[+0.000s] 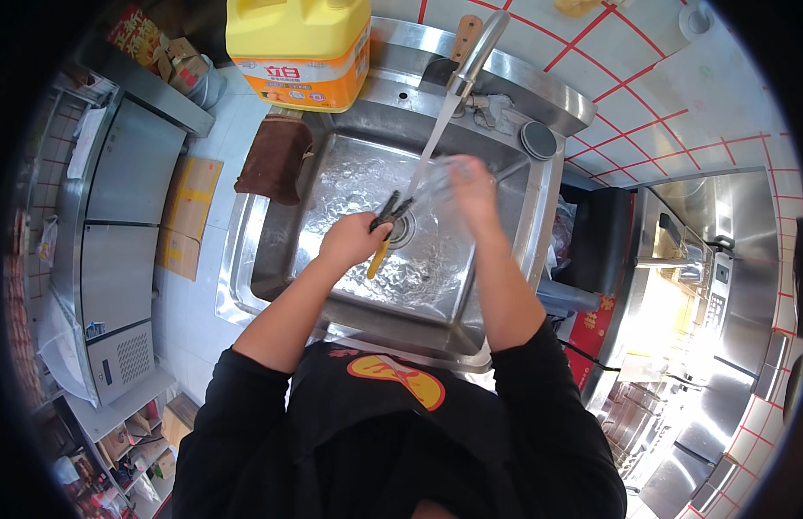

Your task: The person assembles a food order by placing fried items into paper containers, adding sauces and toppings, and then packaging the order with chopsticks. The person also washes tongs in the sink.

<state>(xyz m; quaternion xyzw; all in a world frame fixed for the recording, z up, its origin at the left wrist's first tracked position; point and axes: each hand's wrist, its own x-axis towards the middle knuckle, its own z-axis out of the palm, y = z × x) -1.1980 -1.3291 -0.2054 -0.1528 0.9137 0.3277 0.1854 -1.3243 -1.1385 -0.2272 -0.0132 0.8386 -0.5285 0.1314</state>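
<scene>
Over the steel sink basin (280, 216), my left hand (354, 240) is closed around a slim tool with dark, forked ends and a yellow end (378, 259); its exact kind is unclear. Water (429, 149) runs from the faucet (476, 60) down beside the tool's dark ends. To the right of the stream, my right hand (475, 192) is smeared by motion. A see-through blur shows at its fingers, and whether that is splashing water or a clear object I cannot make out. Shallow water ripples over the basin floor around the drain (402, 230).
A large yellow jug (299, 52) stands at the sink's back left, with a brown cloth (275, 159) over the left rim. Behind the faucet leans a wooden-handled blade (467, 39). A round grey lid (538, 140) sits at the back right corner. Flattened cardboard (191, 216) lies left.
</scene>
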